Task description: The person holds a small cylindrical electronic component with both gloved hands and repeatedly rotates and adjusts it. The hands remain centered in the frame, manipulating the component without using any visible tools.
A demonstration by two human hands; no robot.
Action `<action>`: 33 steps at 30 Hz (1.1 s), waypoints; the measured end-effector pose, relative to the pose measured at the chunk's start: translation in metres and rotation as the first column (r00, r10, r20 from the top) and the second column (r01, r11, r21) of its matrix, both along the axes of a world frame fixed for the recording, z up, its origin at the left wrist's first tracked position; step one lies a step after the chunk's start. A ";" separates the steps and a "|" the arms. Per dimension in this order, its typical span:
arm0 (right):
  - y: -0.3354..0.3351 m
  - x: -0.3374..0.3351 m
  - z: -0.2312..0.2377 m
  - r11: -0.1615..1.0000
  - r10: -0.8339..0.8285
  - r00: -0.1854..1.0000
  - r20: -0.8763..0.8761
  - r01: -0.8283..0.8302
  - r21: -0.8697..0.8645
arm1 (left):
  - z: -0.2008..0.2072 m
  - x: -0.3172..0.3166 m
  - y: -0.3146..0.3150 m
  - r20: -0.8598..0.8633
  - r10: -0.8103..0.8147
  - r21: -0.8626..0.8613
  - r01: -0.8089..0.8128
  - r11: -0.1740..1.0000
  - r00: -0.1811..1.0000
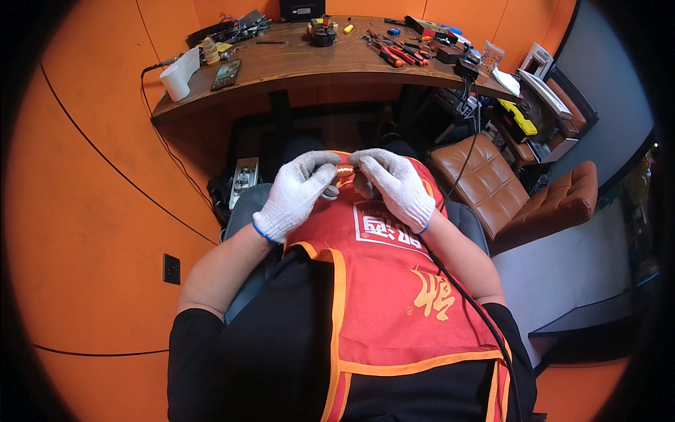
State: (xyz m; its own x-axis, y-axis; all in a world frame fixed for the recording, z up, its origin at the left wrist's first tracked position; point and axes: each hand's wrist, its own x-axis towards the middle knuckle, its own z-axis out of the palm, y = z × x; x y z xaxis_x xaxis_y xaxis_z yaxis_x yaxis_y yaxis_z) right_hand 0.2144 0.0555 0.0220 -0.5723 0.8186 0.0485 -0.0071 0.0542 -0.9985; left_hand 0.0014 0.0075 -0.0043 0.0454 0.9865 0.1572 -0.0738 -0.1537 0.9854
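Note:
Above my lap, both hands are in white knitted gloves with greyish fingertips. My left hand [297,195] is closed, thumb and fingers pinching a small shiny copper-coloured piece [344,169] that looks like a coil of wound wire. At its right end, the bent fingers and thumb of my right hand [395,186] close on the same piece. Gloves cover both of its ends, so its full shape is hidden. Directly beneath the hands lies a red apron [330,221] with orange edging.
A brown wooden desk [281,70] stands ahead, bearing red-handled pliers [401,56], a phone [226,74], a white paper roll [180,74] and a dark round fixture [323,34]. To the right is a brown leather chair [478,179]. A black cable [464,299] runs along my right side.

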 end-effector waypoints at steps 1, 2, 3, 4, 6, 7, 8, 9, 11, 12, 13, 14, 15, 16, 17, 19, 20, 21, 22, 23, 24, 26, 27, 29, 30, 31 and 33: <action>0.000 0.000 0.000 0.999 -0.021 1.000 0.000 0.021 0.035 | 0.000 0.000 -0.001 -0.018 0.007 0.006 -0.007 1.000 1.000; -0.001 -0.001 -0.001 0.996 -0.049 0.999 -0.005 0.049 0.068 | 0.000 0.000 -0.001 -0.005 0.000 -0.008 0.000 1.000 1.000; -0.002 -0.002 -0.002 0.993 -0.065 0.998 -0.008 0.065 0.102 | 0.000 -0.002 -0.001 0.008 -0.007 -0.022 0.007 1.000 1.000; -0.002 -0.003 -0.002 0.990 -0.082 0.997 -0.016 0.083 0.117 | 0.000 -0.003 -0.002 0.023 -0.034 -0.021 0.034 0.999 0.999; -0.003 -0.005 -0.004 0.982 -0.109 0.993 -0.034 0.113 0.149 | 0.001 -0.007 -0.001 0.092 -0.031 -0.100 0.040 0.994 0.995; -0.003 -0.006 -0.004 0.976 -0.110 0.994 -0.018 0.112 0.188 | 0.001 -0.007 -0.001 0.120 -0.027 -0.140 0.044 0.989 0.992; -0.002 -0.006 -0.004 0.965 -0.129 0.992 -0.006 0.127 0.228 | 0.001 -0.007 0.000 0.127 -0.038 -0.113 0.052 0.992 0.991; -0.002 -0.006 -0.004 0.953 -0.148 0.989 0.004 0.141 0.268 | 0.001 -0.006 0.000 0.125 -0.036 -0.094 0.048 0.994 0.991; 0.000 -0.002 -0.002 0.982 -0.110 0.994 0.025 0.105 0.160 | 0.000 -0.002 0.001 0.116 -0.015 -0.047 0.021 0.999 0.993; 0.001 0.000 -0.001 0.991 -0.101 0.994 0.040 0.097 0.094 | 0.000 0.000 0.001 0.108 0.003 -0.018 -0.001 1.000 0.994; 0.001 0.001 -0.001 0.994 -0.082 0.996 0.043 0.078 0.080 | -0.001 0.001 0.001 0.099 0.010 0.021 -0.012 1.000 0.995; 0.001 0.002 -0.001 0.996 -0.072 0.996 0.051 0.069 0.056 | -0.001 0.001 0.001 0.092 0.018 0.001 -0.018 1.000 0.996; 0.001 0.002 -0.001 0.998 -0.051 0.997 0.049 0.049 0.044 | -0.001 0.001 0.001 0.084 0.014 -0.009 -0.013 1.000 0.996; 0.000 0.001 -0.001 0.993 -0.079 0.996 0.041 0.076 0.085 | 0.000 0.000 0.001 0.079 -0.014 0.014 0.013 1.000 0.997; 0.000 -0.001 -0.002 0.986 -0.096 0.995 0.022 0.092 0.137 | 0.000 -0.002 0.001 0.125 -0.025 -0.060 0.033 0.998 0.992; -0.001 -0.004 -0.004 0.973 -0.126 0.992 -0.017 0.127 0.191 | 0.000 -0.005 0.002 0.206 -0.059 -0.160 0.093 0.983 0.977; -0.001 -0.005 -0.005 0.970 -0.140 0.989 -0.035 0.145 0.195 | -0.001 -0.005 0.002 0.209 -0.078 -0.127 0.107 0.986 0.975; -0.001 -0.006 -0.005 0.971 -0.138 0.990 -0.037 0.142 0.193 | -0.002 -0.005 0.002 0.193 -0.065 -0.118 0.089 0.989 0.979; 0.000 -0.005 -0.005 0.977 -0.145 0.988 -0.052 0.151 0.150 | -0.003 -0.003 0.003 0.171 -0.039 -0.123 0.061 0.990 0.985; 0.000 -0.004 -0.005 0.985 -0.135 0.990 -0.050 0.139 0.102 | -0.003 -0.001 0.003 0.135 -0.033 -0.056 0.041 0.998 0.990; 0.000 -0.003 -0.005 0.988 -0.137 0.989 -0.056 0.140 0.058 | -0.004 0.001 0.003 0.092 -0.012 -0.002 0.012 1.000 0.996; 0.000 -0.003 -0.005 0.992 -0.110 0.994 -0.015 0.110 0.066 | -0.004 0.002 0.002 0.066 0.007 0.032 -0.009 0.999 0.998; 0.000 -0.003 -0.005 0.992 -0.102 0.995 0.000 0.101 0.074 | -0.003 0.001 0.002 0.083 0.002 0.011 -0.003 1.000 0.997; 0.000 -0.005 -0.005 0.979 -0.123 0.992 -0.011 0.124 0.162 | 0.000 -0.003 0.001 0.123 -0.020 -0.051 0.027 0.998 0.992; -0.001 -0.006 -0.005 0.969 -0.133 0.991 -0.018 0.134 0.207 | 0.001 -0.006 0.001 0.148 -0.038 -0.092 0.052 0.994 0.988; -0.001 -0.006 -0.005 0.968 -0.131 0.991 -0.014 0.131 0.214 | 0.001 -0.006 0.001 0.158 -0.023 -0.141 0.046 0.989 0.987; -0.001 -0.007 -0.004 0.965 -0.129 0.992 -0.007 0.127 0.229 | 0.001 -0.006 0.002 0.187 -0.031 -0.094 0.049 0.994 0.982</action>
State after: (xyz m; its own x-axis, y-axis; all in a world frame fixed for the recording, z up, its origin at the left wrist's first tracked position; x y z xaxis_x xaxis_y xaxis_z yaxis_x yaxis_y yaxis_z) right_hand 0.2077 0.0544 0.0176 -0.4647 0.8525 0.2393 0.0221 0.2813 -0.9594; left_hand -0.0043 0.0092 -0.0036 0.0644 0.9955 0.0699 -0.2609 -0.0509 0.9640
